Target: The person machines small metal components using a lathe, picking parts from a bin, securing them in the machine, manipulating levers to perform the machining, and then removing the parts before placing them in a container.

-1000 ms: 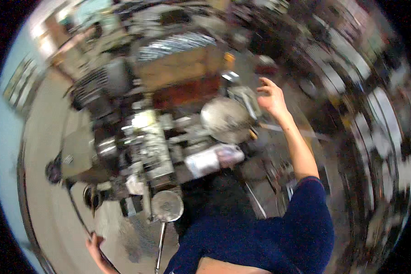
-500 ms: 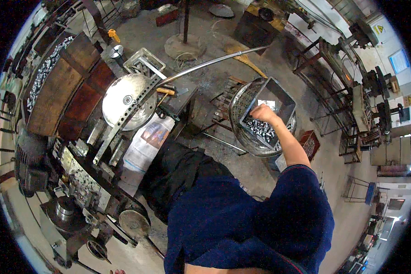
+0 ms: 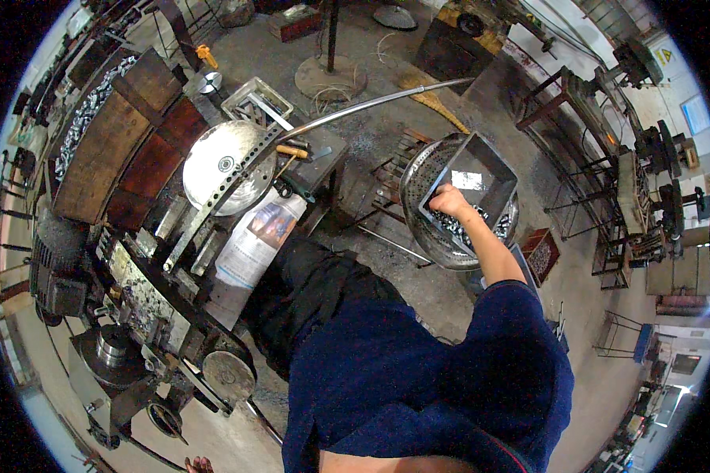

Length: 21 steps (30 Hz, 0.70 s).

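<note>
A: Where are the metal bits point(image 3: 452, 225)?

B: In the grey bin point(image 3: 493, 162) on that perforated pan point(image 3: 415, 177). The right forearm point(image 3: 495, 251) blocks some. Right hand point(image 3: 450, 201)'s curled at the bin, can't tell if it's gripping.

A: Left hand point(image 3: 199, 465)?

B: Mostly cut off, can't tell. Holed bar point(image 3: 230, 189) crosses the silver disc point(image 3: 207, 172), newspaper point(image 3: 248, 248) just beside.

Glossy metal parts point(image 3: 455, 226), matt tray point(image 3: 493, 172), shiny metal disc point(image 3: 211, 169), rough wooden box point(image 3: 106, 150).
</note>
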### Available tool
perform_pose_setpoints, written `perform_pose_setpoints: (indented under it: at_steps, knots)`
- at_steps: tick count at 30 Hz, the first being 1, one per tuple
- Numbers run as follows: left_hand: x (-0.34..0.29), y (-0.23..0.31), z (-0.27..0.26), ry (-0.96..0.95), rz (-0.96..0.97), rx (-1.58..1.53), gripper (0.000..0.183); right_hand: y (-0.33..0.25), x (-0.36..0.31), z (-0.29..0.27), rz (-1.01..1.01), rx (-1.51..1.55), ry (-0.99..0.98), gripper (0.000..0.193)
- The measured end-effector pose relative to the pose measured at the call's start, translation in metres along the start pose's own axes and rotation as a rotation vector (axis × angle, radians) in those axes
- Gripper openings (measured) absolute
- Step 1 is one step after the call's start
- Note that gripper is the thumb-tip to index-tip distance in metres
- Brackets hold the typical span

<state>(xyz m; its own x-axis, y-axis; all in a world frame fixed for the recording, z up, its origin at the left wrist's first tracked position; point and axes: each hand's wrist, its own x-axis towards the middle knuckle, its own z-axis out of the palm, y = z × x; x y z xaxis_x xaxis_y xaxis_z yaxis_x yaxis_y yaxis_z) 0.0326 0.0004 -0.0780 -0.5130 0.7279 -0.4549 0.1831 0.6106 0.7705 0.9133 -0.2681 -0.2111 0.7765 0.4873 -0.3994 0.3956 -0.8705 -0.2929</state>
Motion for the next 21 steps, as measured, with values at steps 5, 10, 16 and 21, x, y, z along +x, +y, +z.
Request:
perform_pose_setpoints:
  at_steps: [5,10,16,21]
  knots:
    - [0.024,-0.008,-0.006,0.017,-0.022,-0.044,0.048,-0.005,-0.005,0.0,0.091,-0.021,0.17,0.031]
    - [0.046,-0.018,-0.015,0.033,-0.06,-0.093,0.046,0.035,0.025,0.013,-0.156,-0.267,0.041,0.033]
    - [0.042,-0.042,-0.037,-0.014,-0.026,-0.282,0.049,0.074,0.032,0.005,-0.5,-0.533,0.251,0.019]
    - [-0.007,-0.017,-0.025,-0.141,0.207,-0.23,0.044,-0.007,-0.03,-0.072,-0.288,0.449,0.469,0.018]
